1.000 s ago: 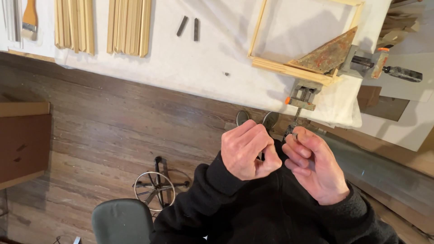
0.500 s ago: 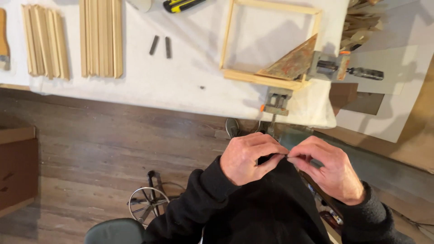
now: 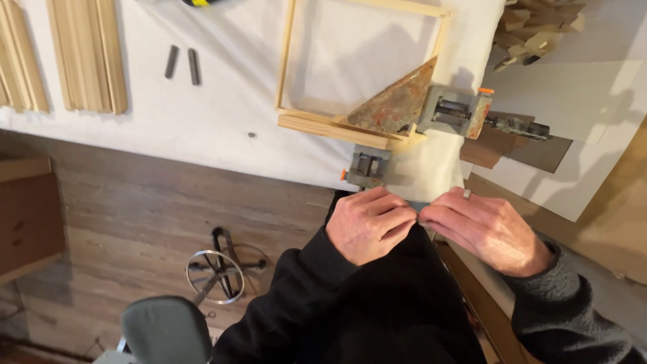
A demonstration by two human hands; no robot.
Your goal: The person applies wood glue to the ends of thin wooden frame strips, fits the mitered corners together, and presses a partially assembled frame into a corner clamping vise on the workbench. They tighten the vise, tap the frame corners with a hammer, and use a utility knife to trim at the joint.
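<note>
My left hand (image 3: 371, 226) and my right hand (image 3: 488, 229) meet fingertip to fingertip just below the table's edge, over my dark-sleeved lap. Both are curled and pinch a small thin object at the point where they touch; it is almost wholly hidden. A ring sits on a right finger. Just above the hands a grey corner clamp (image 3: 367, 168) grips the near corner of a light wooden frame (image 3: 290, 67). A rusty triangular metal plate (image 3: 397, 104) lies in that corner, with a second grey clamp (image 3: 455, 111) beside it.
The table has a white cover (image 3: 202, 121). On it lie bundles of wooden strips (image 3: 87, 54) at left and two short dark bars (image 3: 182, 64). Wood offcuts (image 3: 532, 34) pile at the top right. A grey stool seat (image 3: 165, 330) and a round metal base (image 3: 216, 276) stand on the plank floor.
The view has dropped and shifted, so the clamp and frame sit closer above my hands. My hands have spread slightly apart and now touch only at the fingertips.
</note>
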